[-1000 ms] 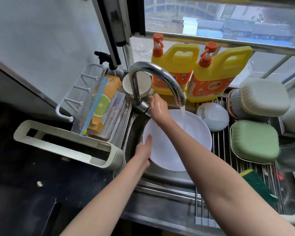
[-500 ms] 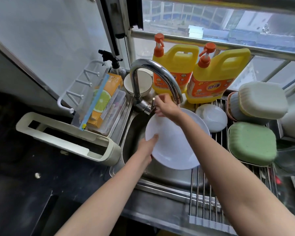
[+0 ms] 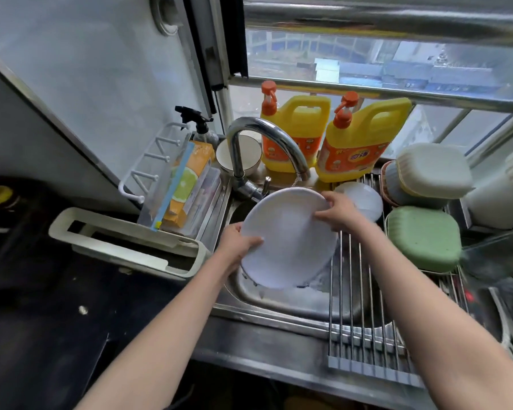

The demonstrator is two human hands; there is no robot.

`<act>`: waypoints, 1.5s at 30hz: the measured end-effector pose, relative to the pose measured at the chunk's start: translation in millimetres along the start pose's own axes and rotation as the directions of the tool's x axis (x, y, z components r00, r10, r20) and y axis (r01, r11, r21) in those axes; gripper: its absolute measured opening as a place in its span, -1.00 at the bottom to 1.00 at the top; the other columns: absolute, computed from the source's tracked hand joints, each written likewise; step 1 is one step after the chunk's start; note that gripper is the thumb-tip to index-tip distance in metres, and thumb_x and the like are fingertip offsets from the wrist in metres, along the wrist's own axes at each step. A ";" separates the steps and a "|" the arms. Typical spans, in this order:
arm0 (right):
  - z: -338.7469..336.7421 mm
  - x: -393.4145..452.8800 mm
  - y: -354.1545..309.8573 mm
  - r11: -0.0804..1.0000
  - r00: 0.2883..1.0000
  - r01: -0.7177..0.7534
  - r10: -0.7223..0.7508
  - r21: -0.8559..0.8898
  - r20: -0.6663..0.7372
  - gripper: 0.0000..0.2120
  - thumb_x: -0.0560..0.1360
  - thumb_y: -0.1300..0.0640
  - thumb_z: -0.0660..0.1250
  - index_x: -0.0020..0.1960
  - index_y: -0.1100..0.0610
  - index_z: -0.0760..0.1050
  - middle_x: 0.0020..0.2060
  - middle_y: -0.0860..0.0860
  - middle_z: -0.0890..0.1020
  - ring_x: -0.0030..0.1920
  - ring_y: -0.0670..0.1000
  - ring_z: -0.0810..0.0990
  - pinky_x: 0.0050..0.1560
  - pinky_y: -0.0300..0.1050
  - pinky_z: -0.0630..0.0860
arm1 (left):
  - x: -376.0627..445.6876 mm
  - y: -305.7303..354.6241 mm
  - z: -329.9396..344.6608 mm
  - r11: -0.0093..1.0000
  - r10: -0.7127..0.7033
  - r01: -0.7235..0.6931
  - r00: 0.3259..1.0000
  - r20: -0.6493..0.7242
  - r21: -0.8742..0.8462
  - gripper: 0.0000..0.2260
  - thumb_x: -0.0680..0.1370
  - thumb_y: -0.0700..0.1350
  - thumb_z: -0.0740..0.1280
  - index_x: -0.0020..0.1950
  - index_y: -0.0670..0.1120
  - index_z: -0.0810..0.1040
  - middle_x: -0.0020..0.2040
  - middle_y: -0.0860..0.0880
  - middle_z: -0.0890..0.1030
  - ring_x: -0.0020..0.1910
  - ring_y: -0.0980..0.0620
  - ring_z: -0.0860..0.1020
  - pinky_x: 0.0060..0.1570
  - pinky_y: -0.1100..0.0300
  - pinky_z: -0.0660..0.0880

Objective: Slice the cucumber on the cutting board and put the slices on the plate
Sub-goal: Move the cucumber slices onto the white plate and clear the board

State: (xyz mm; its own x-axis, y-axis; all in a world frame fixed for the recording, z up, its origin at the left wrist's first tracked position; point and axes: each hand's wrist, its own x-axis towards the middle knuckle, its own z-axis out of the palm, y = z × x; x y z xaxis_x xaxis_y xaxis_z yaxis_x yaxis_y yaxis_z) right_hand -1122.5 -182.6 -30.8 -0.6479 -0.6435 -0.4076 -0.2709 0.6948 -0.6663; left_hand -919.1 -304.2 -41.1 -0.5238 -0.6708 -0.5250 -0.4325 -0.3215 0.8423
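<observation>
White and smooth, the round plate [image 3: 290, 238] is tilted over the stainless-steel sink [image 3: 293, 303], its lower edge dipping toward the basin, probably so rinse water runs off rather than pooling. The left hand [image 3: 239, 241] grips the rim on the near left, thumb lying across the face; the right hand [image 3: 336, 211] clasps the far right edge, fingers curled over it. Holding opposite sides looks like a sensible way to steady a wet, slippery dish. It sits just under the curved chrome faucet [image 3: 267, 137], whose spout ends right above the plate's upper edge; I cannot tell whether water is running.

Neither cucumber nor cutting board is anywhere in sight, so slicing appears not yet begun; this seems to be preparation of the plate.

Beside the basin, a rack of thin metal rods [image 3: 365, 321] bridges the sink's right side, carrying a rounded green lidded container [image 3: 424, 238] and a small upturned white bowl [image 3: 365, 199]. Two glossy yellow detergent bottles [image 3: 362, 143] with orange pumps stand against the window.
</observation>
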 end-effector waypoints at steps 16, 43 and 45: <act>43.4 -65.9 25.7 0.888 0.952 0.273 -0.306 -0.370 -0.031 -0.42 0.42 0.45 0.18 0.32 0.01 0.50 0.20 0.15 0.59 0.19 0.17 0.56 0.10 -0.06 0.44 | -3.5 -7.5 -27.1 0.230 0.146 -0.439 0.898 0.415 0.869 -0.30 0.52 -0.42 0.06 0.55 0.12 0.00 0.48 -0.16 0.28 0.42 -0.13 0.31 0.33 0.04 0.32; 25.1 -72.6 4.2 0.994 0.949 0.039 -0.069 -0.102 -0.306 -0.81 0.50 -0.04 0.33 0.04 0.02 0.59 -0.16 0.06 0.65 -0.09 0.14 0.57 -0.18 -0.03 0.43 | -3.1 39.5 -48.0 0.741 0.390 -0.344 0.920 0.046 0.576 -0.73 0.55 0.03 0.31 -0.21 -0.13 0.59 -0.29 -0.06 0.57 -0.29 -0.01 0.48 -0.32 0.15 0.31; 24.1 -72.9 -0.7 0.988 0.947 0.063 -0.014 0.143 -0.322 -0.82 0.53 0.01 0.31 -0.09 0.13 0.55 -0.26 0.03 0.57 -0.20 0.07 0.52 -0.26 -0.10 0.41 | -4.1 51.2 -50.3 0.819 0.383 -0.352 0.923 0.025 0.453 -0.63 0.59 0.04 0.25 -0.35 -0.13 0.48 -0.40 -0.05 0.46 -0.40 0.04 0.38 -0.39 0.17 0.21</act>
State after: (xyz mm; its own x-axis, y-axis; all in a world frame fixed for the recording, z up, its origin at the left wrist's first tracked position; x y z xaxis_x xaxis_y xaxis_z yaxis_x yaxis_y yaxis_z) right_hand -1057.9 -143.9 -15.7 -0.8386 -0.5157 -0.1757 -0.2065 0.5994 -0.7734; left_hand -902.2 -351.5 10.2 -0.6678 -0.7258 -0.1653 -0.5023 0.2755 0.8196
